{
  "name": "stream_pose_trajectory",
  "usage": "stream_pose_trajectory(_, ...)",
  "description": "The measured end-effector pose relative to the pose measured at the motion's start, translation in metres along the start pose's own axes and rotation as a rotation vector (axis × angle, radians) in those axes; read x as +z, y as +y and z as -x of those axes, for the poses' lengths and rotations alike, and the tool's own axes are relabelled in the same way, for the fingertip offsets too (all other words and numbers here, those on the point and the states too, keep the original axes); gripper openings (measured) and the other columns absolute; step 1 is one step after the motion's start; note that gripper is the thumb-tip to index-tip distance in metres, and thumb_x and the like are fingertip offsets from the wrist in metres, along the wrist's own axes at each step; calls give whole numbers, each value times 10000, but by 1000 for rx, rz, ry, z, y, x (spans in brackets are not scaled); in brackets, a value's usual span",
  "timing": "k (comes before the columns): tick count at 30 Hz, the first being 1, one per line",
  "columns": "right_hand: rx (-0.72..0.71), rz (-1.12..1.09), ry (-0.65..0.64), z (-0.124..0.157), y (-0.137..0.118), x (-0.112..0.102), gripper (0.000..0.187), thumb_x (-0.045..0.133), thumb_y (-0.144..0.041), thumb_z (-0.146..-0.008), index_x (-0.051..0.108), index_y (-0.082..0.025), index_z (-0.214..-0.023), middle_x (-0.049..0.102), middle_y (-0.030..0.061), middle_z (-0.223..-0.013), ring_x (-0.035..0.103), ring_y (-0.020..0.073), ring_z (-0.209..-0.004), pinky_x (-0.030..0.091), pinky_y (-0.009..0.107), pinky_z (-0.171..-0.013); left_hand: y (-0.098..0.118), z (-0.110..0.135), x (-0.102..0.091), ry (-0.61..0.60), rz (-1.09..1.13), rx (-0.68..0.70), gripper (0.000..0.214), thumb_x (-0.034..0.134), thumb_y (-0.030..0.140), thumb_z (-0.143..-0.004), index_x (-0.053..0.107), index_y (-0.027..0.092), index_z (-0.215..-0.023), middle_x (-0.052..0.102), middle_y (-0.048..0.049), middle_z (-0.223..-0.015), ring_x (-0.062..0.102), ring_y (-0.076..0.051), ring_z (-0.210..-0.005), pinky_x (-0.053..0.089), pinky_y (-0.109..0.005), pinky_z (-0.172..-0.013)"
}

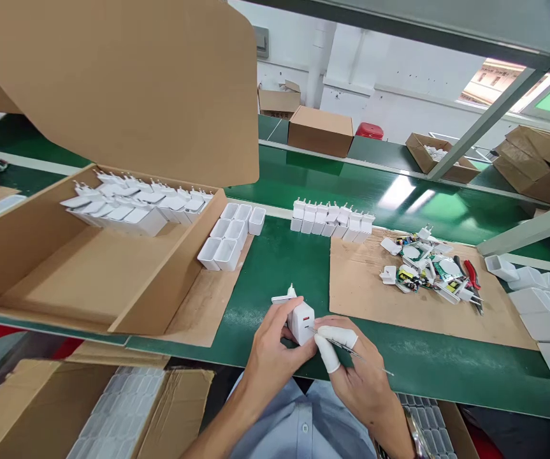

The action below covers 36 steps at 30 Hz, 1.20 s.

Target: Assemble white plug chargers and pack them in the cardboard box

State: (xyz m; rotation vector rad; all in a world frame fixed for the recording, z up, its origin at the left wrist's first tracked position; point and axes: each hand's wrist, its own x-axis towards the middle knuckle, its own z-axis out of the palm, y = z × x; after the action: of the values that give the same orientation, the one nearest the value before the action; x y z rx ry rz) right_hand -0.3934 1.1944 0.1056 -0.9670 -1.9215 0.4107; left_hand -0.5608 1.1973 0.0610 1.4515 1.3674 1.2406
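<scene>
My left hand (pixel 275 344) is closed around a white plug charger (pixel 300 322) above the green bench. The charger's end face, with a red-lined port and a second slot, is turned toward my right side, and plug pins stick up at its far end. Slim metal tweezers (pixel 346 347) are pinched in my right hand (pixel 363 366), which wears white covers on two fingers. The tip of the tweezers is at the lower slot; whether it enters, I cannot tell.
An open carton (pixel 169 280) at left holds many plug chargers (pixel 136 204). Beside it stand empty white housings (pixel 227 252). Further chargers (pixel 332 220) line up behind my hands. Circuit boards (pixel 418 261) and red-handled pliers (pixel 471 274) lie on cardboard (pixel 365 293) at right, near more housings (pixel 547 312).
</scene>
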Motion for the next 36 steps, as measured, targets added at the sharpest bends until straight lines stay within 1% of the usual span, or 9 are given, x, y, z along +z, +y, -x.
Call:
stream_pose_trajectory(4, 45, -14, 0, 5, 1, 3, 287, 582, -20, -982, 614, -229, -1176, 755, 91, -1096, 746, 197, -1025, 646, 342, -905, -2, 1, 3, 24, -47, 27, 475, 769, 257, -839, 689, 238, -1307, 699, -49, -1137, 708, -132, -755, 650, -254, -674)
stream_pose_trajectory(7, 75, -26, 4, 8, 2, 4, 270, 584, -38, -995, 606, -231, -1181, 745, 81, -1093, 737, 188, -1022, 631, 333, -915, -4, 1, 4, 36, -65, 54, 472, 768, 258, -843, 685, 231, -1307, 702, -55, -1139, 720, -140, -780, 653, -247, -680)
stream_pose_trajectory(12, 114, -30, 4, 9, 3, 6, 237, 589, -67, -1011, 607, -229, -1184, 734, 76, -1101, 724, 185, -1033, 613, 324, -924, -3, 1, 3, 52, -119, 89, 457, 760, 245, -855, 678, 217, -1303, 700, -56, -1135, 712, -123, -744, 649, -239, -668)
stream_pose_trajectory(17, 120, 15, -7, 4, -2, 3, 207, 563, -66, -1006, 616, -211, -1145, 719, 79, -1044, 714, 183, -947, 608, 308, -856, -1, 1, 2, 46, -176, 96, 451, 765, 249, -863, 672, 215, -1303, 710, -60, -1130, 718, -127, -723, 644, -254, -667)
stream_pose_trajectory(23, 139, 109, -84, -8, -9, -5, 201, 511, -58, -975, 604, -208, -1073, 715, 65, -989, 697, 179, -851, 580, 290, -785, 2, 3, 2, 40, -173, 83, 458, 809, 274, -861, 677, 232, -1298, 706, -40, -1112, 702, -113, -680, 645, -256, -675)
stream_pose_trajectory(27, 144, 120, -155, -16, -12, -10, 262, 480, -25, -898, 584, -219, -1041, 707, 50, -960, 683, 182, -813, 559, 279, -744, 2, 4, 0, 30, -167, 68, 465, 824, 317, -869, 674, 237, -1302, 704, -34, -1091, 711, -120, -698, 639, -246, -657)
stream_pose_trajectory(32, 160, 149, -238, -24, -14, -15, 288, 466, -10, -852, 589, -228, -994, 698, 31, -899, 662, 186, -761, 545, 280, -679, 1, 6, -2, 14, -171, 110, 460, 822, 330, -872, 684, 243, -1302, 708, -43, -1101, 717, -126, -711, 650, -260, -685)
stream_pose_trajectory(34, 155, 122, -221, -22, -13, -13, 284, 475, -17, -870, 604, -225, -1013, 711, 35, -922, 677, 183, -781, 558, 279, -695, 0, 5, -1, 19, -140, 86, 463, 819, 302, -859, 684, 246, -1299, 712, -48, -1122, 729, -137, -752, 663, -265, -703)
stream_pose_trajectory(36, 155, 70, -151, -17, -10, -9, 248, 503, -43, -924, 622, -226, -1043, 726, 36, -955, 702, 173, -818, 573, 270, -731, -1, 3, 0, 34, -98, 49, 467, 818, 285, -840, 689, 244, -1286, 716, -54, -1134, 742, -156, -819, 674, -264, -709)
